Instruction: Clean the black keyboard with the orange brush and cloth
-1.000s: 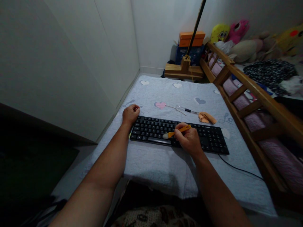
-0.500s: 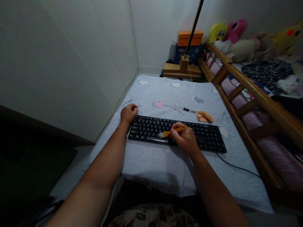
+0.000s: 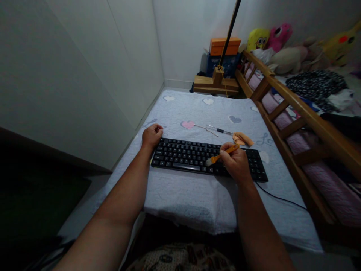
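A black keyboard (image 3: 183,154) lies lengthwise on a light blue heart-patterned cloth (image 3: 180,195). My right hand (image 3: 235,162) is closed round the orange handle of a small brush (image 3: 217,159). Its pale bristles touch or hover just over the keys to the right of the space bar; which one I cannot tell. At the keyboard's far left corner my left hand (image 3: 152,135) rests with curled fingers. Whether it grips anything there is hidden. Behind the keyboard lie a thin pale stick (image 3: 205,130), a clear tool with a black grip (image 3: 220,131) and a crumpled orange cloth (image 3: 242,139).
The keyboard's cable (image 3: 279,199) trails off to the right. A wooden bed rail (image 3: 299,109) runs along the right side, with plush toys beyond it. A wooden stand base (image 3: 207,83) and an orange box (image 3: 225,46) are at the back. A white panel (image 3: 113,75) rises on the left.
My right hand has moved to the right along the keyboard with the brush, from above the space bar to past its right end. My left hand has stayed at the corner.
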A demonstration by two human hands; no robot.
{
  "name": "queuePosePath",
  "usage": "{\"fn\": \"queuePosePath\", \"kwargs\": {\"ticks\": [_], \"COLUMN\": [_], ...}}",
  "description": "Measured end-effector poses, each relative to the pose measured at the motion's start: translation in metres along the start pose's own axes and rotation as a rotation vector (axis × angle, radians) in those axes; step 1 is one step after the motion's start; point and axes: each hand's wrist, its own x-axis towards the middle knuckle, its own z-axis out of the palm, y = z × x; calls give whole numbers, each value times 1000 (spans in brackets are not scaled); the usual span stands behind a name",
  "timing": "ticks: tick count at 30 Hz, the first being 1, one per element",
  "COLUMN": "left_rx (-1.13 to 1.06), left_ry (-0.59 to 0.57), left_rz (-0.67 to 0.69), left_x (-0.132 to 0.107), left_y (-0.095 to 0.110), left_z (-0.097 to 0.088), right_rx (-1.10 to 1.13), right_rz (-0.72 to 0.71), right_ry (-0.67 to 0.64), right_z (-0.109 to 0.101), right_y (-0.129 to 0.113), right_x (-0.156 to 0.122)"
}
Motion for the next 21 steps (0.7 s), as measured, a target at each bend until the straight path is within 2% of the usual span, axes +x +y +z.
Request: {"fn": "queuePosePath", "kwargs": {"ticks": [5,9,16,21], "left_rx": [-9,-10,-9,-2], "left_ry": [-1,2,-7,-11], "left_rz": [-3,-9,7,-2], "left_x": [0,0,0,0], "left_y": [0,0,0,1], "left_z": [0,1,-1,-1], "right_rx": [81,15,35,168], "right_rz": [33,25,69,158], "right_ry": [-72,-52,-86,-256], "right_z": [7,6,-23,-36], "right_y": [0,-1,-6,-6], "right_x": [-2,-1,5,4]}}
